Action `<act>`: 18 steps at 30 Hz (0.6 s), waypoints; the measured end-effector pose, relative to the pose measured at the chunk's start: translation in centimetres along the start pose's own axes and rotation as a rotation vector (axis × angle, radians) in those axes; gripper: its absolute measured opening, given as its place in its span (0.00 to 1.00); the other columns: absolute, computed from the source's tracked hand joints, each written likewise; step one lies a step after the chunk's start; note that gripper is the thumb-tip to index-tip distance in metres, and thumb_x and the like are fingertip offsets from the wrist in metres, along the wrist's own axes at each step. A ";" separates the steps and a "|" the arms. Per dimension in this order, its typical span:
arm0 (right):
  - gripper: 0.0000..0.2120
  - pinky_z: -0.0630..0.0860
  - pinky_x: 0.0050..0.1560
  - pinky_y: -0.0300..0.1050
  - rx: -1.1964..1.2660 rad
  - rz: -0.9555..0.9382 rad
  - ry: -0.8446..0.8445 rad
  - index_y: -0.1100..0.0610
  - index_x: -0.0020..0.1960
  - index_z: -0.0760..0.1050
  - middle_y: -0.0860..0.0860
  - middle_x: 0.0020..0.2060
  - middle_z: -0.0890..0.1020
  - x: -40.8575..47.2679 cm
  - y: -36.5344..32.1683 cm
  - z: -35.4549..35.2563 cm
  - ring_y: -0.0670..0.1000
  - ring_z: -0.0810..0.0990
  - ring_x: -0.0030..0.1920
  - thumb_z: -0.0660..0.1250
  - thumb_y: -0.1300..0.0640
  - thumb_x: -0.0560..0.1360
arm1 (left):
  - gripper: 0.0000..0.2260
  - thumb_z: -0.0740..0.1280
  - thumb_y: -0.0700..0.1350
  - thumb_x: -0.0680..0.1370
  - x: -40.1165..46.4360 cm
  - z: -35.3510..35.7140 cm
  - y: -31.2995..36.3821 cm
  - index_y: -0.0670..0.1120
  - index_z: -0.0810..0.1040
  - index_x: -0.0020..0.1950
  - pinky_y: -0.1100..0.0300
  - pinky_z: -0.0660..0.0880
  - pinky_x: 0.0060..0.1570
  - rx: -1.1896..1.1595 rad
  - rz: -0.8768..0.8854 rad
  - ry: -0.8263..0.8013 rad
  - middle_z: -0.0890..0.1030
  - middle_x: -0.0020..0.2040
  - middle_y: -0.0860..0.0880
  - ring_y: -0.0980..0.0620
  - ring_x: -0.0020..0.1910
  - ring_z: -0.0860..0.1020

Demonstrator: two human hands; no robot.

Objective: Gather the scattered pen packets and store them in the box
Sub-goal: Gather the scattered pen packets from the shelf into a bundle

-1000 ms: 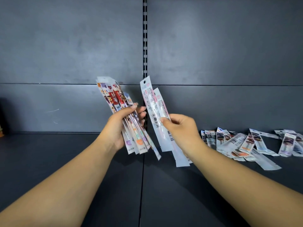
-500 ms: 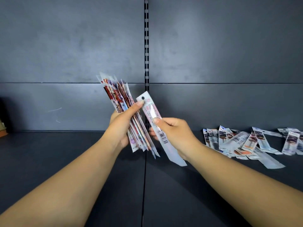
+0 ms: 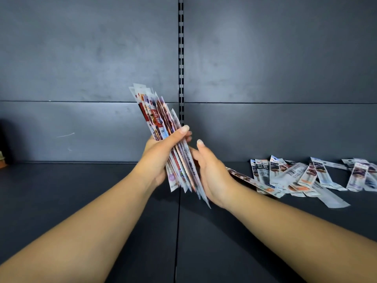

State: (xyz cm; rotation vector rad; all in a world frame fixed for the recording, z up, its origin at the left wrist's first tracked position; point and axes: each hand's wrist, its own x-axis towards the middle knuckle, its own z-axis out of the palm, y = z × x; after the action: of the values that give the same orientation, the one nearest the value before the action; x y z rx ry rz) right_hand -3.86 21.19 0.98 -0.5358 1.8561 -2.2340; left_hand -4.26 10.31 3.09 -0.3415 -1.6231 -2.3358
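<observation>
Left hand (image 3: 158, 158): raised above the shelf, fingers (image 3: 179, 132) wrapped round the middle of a thick bundle of pen packets (image 3: 163, 137) — thumb across the near face, fingertips showing past the far edge.

Bundle of pen packets: held in the air near the centre of the view, tilted with the top ends leaning left and fanned slightly, lower ends pointing down and right; printing in red, white, blue and purple, text too small to read.

Right hand (image 3: 212, 172): just right of the bundle's lower half, palm turned toward it and seemingly touching the outermost packet; fingers loosely extended and not closed on anything, thumb tip raised beside the left fingertips.

Loose pen packets (image 3: 302, 176): scattered flat on the shelf at the right, overlapping one another, well apart from the held bundle; one long packet (image 3: 253, 181) lying partly hidden behind the right wrist.

Shelf (image 3: 81, 190): dark, matte surface with a seam running toward the viewer below the hands; the left half bare except for a small object (image 3: 2, 160) at the far left edge, cut off by the frame and not identifiable.

Back panel (image 3: 81, 58): dark grey, divided by a horizontal seam — a slotted vertical upright (image 3: 181, 58) standing behind the bundle.

Containers: only the left-hand grip holding packets together; the remaining packets resting loose on the shelf.
</observation>
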 end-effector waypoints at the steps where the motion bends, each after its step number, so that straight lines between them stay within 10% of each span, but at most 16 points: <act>1: 0.26 0.73 0.61 0.53 0.020 0.019 -0.048 0.55 0.57 0.76 0.59 0.56 0.80 0.0 0.0 0.0 0.56 0.80 0.52 0.45 0.41 0.78 | 0.19 0.74 0.47 0.62 -0.1 0.2 0.1 0.40 0.79 0.50 0.57 0.79 0.48 0.033 0.011 0.018 0.84 0.40 0.48 0.52 0.43 0.83; 5: 0.34 0.68 0.65 0.53 0.034 0.049 -0.151 0.61 0.60 0.73 0.61 0.58 0.78 0.0 -1.2 -0.5 0.57 0.76 0.58 0.41 0.38 0.76 | 0.07 0.72 0.40 0.69 -0.2 0.7 1.1 0.44 0.76 0.44 0.55 0.80 0.46 0.166 0.153 0.156 0.81 0.38 0.47 0.52 0.37 0.82; 8: 0.25 0.62 0.70 0.47 -0.421 0.013 0.060 0.57 0.65 0.71 0.53 0.66 0.74 0.6 -2.8 -3.0 0.51 0.70 0.67 0.52 0.42 0.77 | 0.10 0.72 0.39 0.69 -0.1 0.4 1.6 0.50 0.73 0.41 0.55 0.78 0.47 0.232 0.243 0.166 0.79 0.39 0.50 0.52 0.38 0.81; 12: 0.22 0.70 0.48 0.43 -1.243 0.253 0.232 0.64 0.54 0.77 0.58 0.51 0.80 0.6 -2.5 -7.5 0.56 0.76 0.50 0.65 0.46 0.73 | 0.10 0.73 0.41 0.68 -0.8 0.8 0.1 0.50 0.74 0.42 0.57 0.78 0.50 0.428 0.192 0.054 0.81 0.42 0.49 0.51 0.43 0.81; 15: 0.25 0.66 0.46 0.41 -1.288 0.446 0.214 0.63 0.57 0.74 0.58 0.53 0.76 0.2 -2.5 -7.6 0.55 0.71 0.47 0.66 0.44 0.71 | 0.10 0.73 0.41 0.68 -0.8 1.0 -0.9 0.49 0.75 0.43 0.56 0.77 0.51 0.479 0.151 0.021 0.82 0.42 0.50 0.49 0.46 0.81; 18: 0.15 0.67 0.35 0.40 -1.305 0.476 0.180 0.62 0.36 0.74 0.54 0.37 0.76 0.3 -2.6 -7.0 0.51 0.71 0.35 0.66 0.50 0.72 | 0.10 0.73 0.41 0.68 -0.6 0.8 -1.5 0.50 0.75 0.43 0.51 0.76 0.55 0.463 0.043 -0.049 0.82 0.45 0.48 0.47 0.48 0.82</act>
State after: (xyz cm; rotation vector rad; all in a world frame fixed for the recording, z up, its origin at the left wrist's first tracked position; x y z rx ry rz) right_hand -6.63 27.92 2.51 0.0150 2.9307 -0.5832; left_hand -4.24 11.58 1.82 -0.3268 -2.0857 -1.8553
